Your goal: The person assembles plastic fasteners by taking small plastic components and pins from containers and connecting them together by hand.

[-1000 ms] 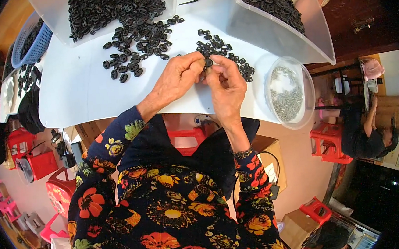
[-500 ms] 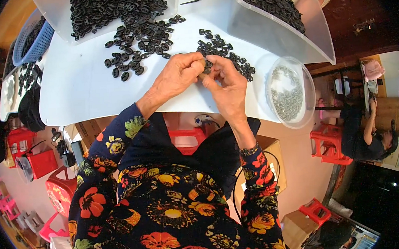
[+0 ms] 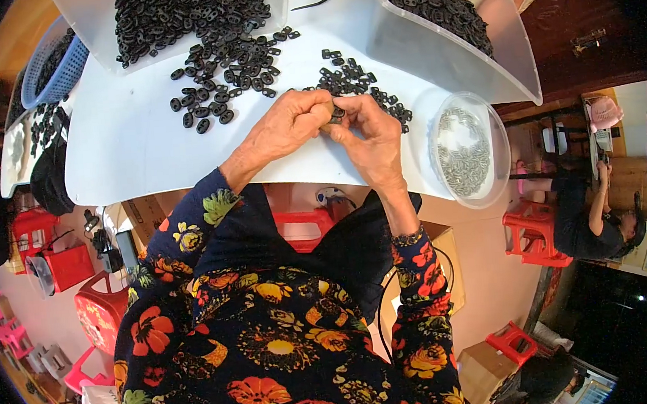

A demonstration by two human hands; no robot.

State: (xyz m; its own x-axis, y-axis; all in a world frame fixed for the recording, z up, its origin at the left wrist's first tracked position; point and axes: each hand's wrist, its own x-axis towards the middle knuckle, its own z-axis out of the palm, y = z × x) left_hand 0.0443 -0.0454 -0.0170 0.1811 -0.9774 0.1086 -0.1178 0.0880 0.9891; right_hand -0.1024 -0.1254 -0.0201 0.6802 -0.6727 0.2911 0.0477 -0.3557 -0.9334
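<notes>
My left hand (image 3: 298, 118) and my right hand (image 3: 367, 126) meet over the front part of the white table (image 3: 146, 163). Between their fingertips is a small black oval plastic part (image 3: 338, 112), mostly covered by the fingers. Both hands are closed in a pinch around it. Left of them lies a loose spread of black two-holed oval parts (image 3: 201, 111). Just beyond my right hand is a pile of smaller black pieces (image 3: 352, 77). A round clear tub (image 3: 497, 143) of small silvery metal pins (image 3: 467, 168) stands to the right.
Two translucent bins, one at the back left (image 3: 82, 27) and one at the back right (image 3: 434, 56), hold heaps of black parts. A blue basket (image 3: 62, 67) stands far left. Red stools (image 3: 535, 231) are around the floor. Another person (image 3: 590, 215) works at the right.
My right hand has shifted and turned slightly, its fingers closing nearer to my left fingertips over the black part. The left hand stays almost in place.
</notes>
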